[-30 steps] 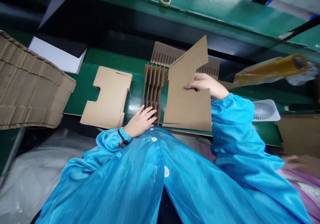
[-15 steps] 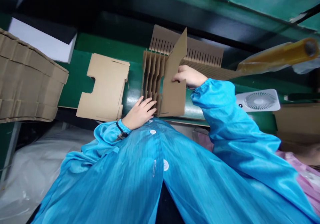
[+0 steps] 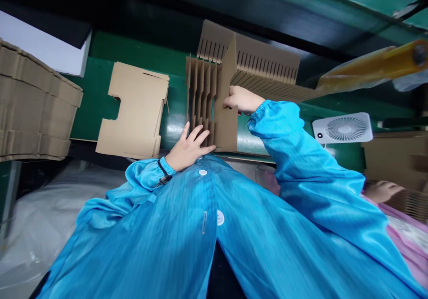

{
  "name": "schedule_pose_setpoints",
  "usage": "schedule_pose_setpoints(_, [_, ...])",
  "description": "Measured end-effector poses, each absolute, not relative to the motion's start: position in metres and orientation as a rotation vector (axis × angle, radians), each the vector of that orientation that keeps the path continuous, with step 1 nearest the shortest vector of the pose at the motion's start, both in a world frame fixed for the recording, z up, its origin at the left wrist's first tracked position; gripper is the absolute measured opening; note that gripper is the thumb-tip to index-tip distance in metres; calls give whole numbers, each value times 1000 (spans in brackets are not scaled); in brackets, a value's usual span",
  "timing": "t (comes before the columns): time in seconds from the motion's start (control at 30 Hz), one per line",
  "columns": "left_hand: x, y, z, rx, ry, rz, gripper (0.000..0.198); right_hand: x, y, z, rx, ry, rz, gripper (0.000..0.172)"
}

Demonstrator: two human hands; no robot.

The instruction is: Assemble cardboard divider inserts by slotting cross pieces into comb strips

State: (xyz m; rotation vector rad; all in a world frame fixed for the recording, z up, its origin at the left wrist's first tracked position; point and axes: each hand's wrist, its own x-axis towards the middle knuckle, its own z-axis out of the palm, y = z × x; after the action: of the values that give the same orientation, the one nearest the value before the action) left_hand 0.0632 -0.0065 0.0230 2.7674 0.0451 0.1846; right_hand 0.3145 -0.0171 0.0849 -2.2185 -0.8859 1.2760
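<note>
My right hand grips the upper edge of a brown cardboard panel, which stands nearly edge-on against a slotted cardboard divider grid. My left hand is open, with fingers spread, and its fingertips are at the grid's lower edge and the panel's foot. Behind them rises a long comb-slotted cardboard strip. A flat die-cut cardboard sheet lies to the left of the grid on the green work table.
A stacked pile of corrugated cardboard sits at far left. To the right are a white fan, a yellow film roll and a cardboard sheet. Another person's hand is at lower right. White plastic sheeting lies at lower left.
The panel in my right hand has swung left and turned nearly edge-on against the grid. My left hand's fingers have spread wider. Another person's hand has moved up at the right.
</note>
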Motion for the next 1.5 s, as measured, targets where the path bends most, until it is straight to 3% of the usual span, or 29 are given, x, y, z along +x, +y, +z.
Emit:
schedule_pose_setpoints(0.43, [64,-2,25,2775,45,169,42,325,-21,78,-2169,-877,1270,20])
schedule_pose_setpoints(0.7, [65,1,25,2819,3,205,40,300,-29,37,-2219,-1008,1104,25])
schedule_pose_setpoints(0.93, [62,3,24,2786,11,174,40,290,-30,-3,-2310,-1098,1018,15])
schedule_pose_setpoints(1.17, [52,22,26,2704,-39,190,38,287,-30,5,-2167,-800,1372,14])
schedule_pose_setpoints(1.27, [21,54,27,2645,294,290,42,294,-39,10,-1964,-615,1545,21])
schedule_pose_setpoints(1.37, [-30,89,21,2558,1023,394,46,297,-46,11,-1797,-443,1578,39])
schedule_pose_setpoints(1.5, [-78,112,3,2330,1579,231,68,284,-44,16,-1815,-413,1543,47])
